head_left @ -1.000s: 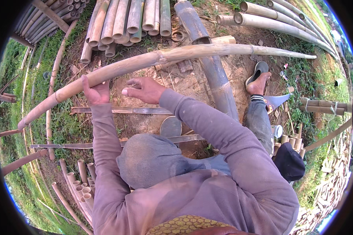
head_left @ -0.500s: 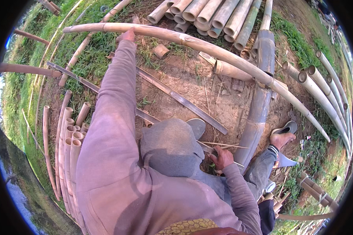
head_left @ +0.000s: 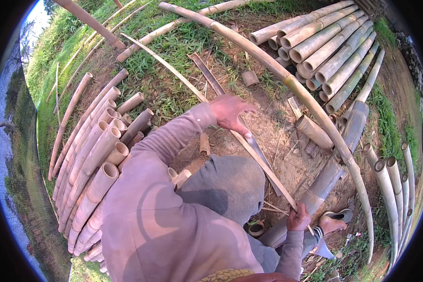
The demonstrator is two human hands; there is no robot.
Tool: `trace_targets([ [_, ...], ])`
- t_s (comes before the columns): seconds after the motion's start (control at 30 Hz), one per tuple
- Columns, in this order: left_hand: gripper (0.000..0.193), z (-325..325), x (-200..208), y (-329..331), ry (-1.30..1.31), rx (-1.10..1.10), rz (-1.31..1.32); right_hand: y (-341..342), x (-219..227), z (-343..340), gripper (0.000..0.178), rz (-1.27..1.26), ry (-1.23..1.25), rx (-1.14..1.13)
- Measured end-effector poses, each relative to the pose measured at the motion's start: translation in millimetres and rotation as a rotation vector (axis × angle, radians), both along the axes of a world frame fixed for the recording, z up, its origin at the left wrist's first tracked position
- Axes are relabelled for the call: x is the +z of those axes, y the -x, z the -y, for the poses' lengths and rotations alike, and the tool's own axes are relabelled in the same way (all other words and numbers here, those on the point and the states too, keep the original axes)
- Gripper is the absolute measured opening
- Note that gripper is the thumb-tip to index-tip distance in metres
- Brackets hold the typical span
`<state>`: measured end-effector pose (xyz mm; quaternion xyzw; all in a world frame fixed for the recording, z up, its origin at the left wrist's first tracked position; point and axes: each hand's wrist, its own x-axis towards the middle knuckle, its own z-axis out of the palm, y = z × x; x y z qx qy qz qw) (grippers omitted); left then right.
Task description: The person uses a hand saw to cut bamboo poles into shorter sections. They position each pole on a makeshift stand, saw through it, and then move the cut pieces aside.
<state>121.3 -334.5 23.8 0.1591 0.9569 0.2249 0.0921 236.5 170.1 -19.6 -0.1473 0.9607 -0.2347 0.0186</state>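
Observation:
A long, narrow bamboo strip (head_left: 263, 163) slants from the grass at upper left, under my left hand and down to my right hand. My right hand (head_left: 298, 217) is closed around its near end, with the tip sticking out below the fist. Over the strip's middle, my left hand (head_left: 231, 114) has its thumb and fingers apart; whether its palm touches the strip is hidden. Beneath lies a wider, darker split bamboo piece (head_left: 207, 73) on the ground. A thick bamboo pole (head_left: 322, 183) lies beside my right hand, under a long curved bamboo pole (head_left: 293, 84).
Cut bamboo tubes (head_left: 91, 188) stand bundled at my left. More bamboo poles (head_left: 315, 47) are stacked at far right, with several others (head_left: 385, 183) at the right edge. My sandalled foot (head_left: 333, 222) rests near a blue-and-white triangular piece (head_left: 322, 249). Short bamboo offcuts (head_left: 250, 78) lie on the dirt.
My left hand has come back from the far curved pole to above the strip. My right hand has shifted nearer and to the right. The view has turned left.

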Motion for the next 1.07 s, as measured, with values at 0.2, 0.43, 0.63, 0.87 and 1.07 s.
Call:
trace_targets([
  [0.2, 0.036, 25.2, -38.3, 6.4, 0.247, -0.149, -0.139, 27.2, 8.4, -11.5, 0.027, -0.198, 0.037, 0.023],
  [0.43, 0.027, 25.3, -21.2, 75.4, 0.234, -0.146, -0.534, 70.2, 39.5, -15.5, 0.042, -0.187, 0.128, 0.102],
  [0.63, 0.026, 15.8, -31.0, 106.1, 0.174, -0.156, -0.608, 88.4, 37.5, -27.8, 0.042, -0.177, 0.143, 0.078],
  [0.87, 0.026, -1.8, -41.3, 113.0, 0.164, -0.142, -0.631, 95.4, 48.7, -43.4, 0.039, -0.182, 0.049, 0.061],
  [1.07, 0.024, -22.4, -26.4, 109.0, 0.124, -0.159, -0.614, 92.0, 62.0, -52.5, 0.038, -0.195, 0.085, 0.04],
])
